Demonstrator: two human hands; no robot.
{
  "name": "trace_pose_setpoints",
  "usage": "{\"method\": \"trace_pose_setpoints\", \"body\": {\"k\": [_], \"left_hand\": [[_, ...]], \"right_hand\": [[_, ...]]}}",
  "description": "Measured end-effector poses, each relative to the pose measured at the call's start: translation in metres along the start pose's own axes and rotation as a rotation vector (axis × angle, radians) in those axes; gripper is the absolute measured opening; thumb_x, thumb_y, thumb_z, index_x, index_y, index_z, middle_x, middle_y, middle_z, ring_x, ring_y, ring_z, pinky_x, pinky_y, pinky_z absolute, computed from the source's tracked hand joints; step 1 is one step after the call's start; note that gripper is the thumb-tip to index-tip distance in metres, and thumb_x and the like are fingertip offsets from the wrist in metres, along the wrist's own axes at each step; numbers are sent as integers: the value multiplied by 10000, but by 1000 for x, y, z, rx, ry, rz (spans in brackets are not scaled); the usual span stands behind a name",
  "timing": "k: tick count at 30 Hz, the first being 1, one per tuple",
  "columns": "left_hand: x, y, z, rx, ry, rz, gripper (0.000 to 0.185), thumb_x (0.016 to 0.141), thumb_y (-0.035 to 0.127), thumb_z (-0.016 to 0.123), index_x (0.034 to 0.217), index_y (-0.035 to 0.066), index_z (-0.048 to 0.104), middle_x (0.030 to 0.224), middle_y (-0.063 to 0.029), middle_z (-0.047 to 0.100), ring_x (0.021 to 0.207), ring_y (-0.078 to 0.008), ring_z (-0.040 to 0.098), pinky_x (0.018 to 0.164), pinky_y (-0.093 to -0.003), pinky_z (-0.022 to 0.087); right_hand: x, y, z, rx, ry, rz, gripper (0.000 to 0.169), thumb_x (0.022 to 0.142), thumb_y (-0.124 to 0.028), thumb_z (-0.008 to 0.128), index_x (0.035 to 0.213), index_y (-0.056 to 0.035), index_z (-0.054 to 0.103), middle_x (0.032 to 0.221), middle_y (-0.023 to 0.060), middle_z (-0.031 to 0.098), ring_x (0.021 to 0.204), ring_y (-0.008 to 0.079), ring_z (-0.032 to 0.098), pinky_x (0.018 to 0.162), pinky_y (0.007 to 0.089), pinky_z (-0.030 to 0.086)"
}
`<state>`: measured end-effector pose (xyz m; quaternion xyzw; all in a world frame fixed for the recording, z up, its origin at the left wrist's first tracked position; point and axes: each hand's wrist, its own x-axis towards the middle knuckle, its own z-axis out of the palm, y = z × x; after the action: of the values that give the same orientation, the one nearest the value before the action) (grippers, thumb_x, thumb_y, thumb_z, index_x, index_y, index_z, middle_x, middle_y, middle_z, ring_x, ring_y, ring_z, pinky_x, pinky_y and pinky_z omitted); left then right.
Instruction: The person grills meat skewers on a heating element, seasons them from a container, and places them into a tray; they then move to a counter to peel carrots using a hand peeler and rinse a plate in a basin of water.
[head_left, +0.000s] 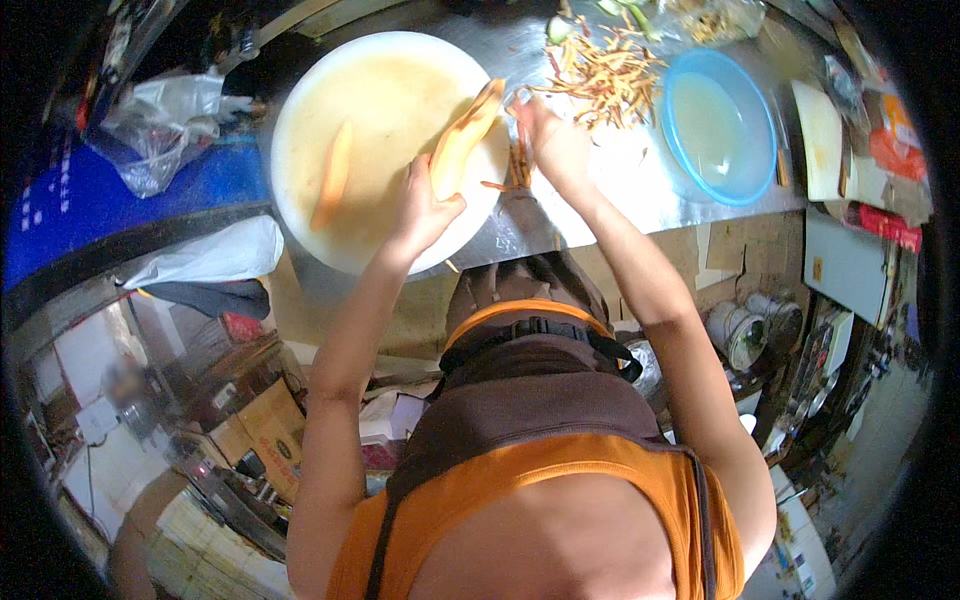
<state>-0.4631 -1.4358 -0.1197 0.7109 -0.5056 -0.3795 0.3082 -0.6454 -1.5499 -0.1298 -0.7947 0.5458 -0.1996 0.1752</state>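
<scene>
My left hand (421, 214) grips the lower end of a long, peeled orange root vegetable (466, 135) and holds it slanted over a big white round basin (289, 225). Cloudy yellowish liquid fills the basin, and another peeled root (334, 176) lies in it on the left. Just right of the held root's upper end, my right hand (551, 139) is closed around a small tool (523, 97), mostly hidden by the fingers and too blurred to identify surely. Thin peel strips (519, 169) lie below that hand, by the basin's right rim.
A heap of peel strips (604, 79) lies on the metal table (622, 195). Right of it stands a blue plastic basin (771, 150) with cloudy liquid. A cutting board (817, 142) is farther right. Clear plastic bags (161, 124) lie at the left on a blue surface (67, 202).
</scene>
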Motion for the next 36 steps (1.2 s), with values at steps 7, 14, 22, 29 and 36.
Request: {"method": "trace_pose_setpoints", "body": {"k": [7, 14, 22, 29, 36], "left_hand": [[19, 41, -2, -1205, -527, -583, 406, 822, 164, 533, 1142, -70, 447, 888, -87, 508, 547, -92, 447, 436, -195, 371], [15, 31, -6, -1656, -706, -469, 461, 877, 302, 412, 1142, -75, 404, 775, -50, 450, 476, -62, 356, 362, -162, 290], [-4, 36, -9, -1695, -859, -404, 460, 849, 301, 544, 1072, -70, 386, 731, -88, 442, 377, -88, 366, 292, -176, 314], [-18, 30, 14, -1802, -833, -385, 486, 837, 308, 573, 1076, -82, 410, 741, -100, 457, 397, -115, 437, 290, -201, 353], [8, -43, -105, 62, 373, -124, 413, 818, 281, 642, 1082, -17, 530, 908, -229, 625, 797, -277, 633, 758, -399, 492]], "right_hand": [[11, 143, -36, -290, -214, 353, 455, 950, -431, 401, 905, -32, 616, 827, 231, 647, 779, 419, 623, 683, 509, 478], [-30, 46, -46, 416, 116, 91, 347, 968, -337, 421, 968, -74, 647, 700, 154, 638, 684, 325, 642, 626, 401, 487], [-9, 6, -21, 239, 12, -94, 330, 916, -394, 500, 830, -95, 608, 669, 179, 601, 636, 379, 602, 584, 455, 482], [36, 125, -4, 370, 210, 393, 550, 961, -443, 315, 786, -10, 605, 714, 209, 629, 728, 394, 598, 675, 483, 441], [-16, 85, 0, -170, -107, -40, 272, 801, -242, 613, 918, -10, 533, 744, 130, 617, 648, 233, 643, 505, 396, 497]]}}
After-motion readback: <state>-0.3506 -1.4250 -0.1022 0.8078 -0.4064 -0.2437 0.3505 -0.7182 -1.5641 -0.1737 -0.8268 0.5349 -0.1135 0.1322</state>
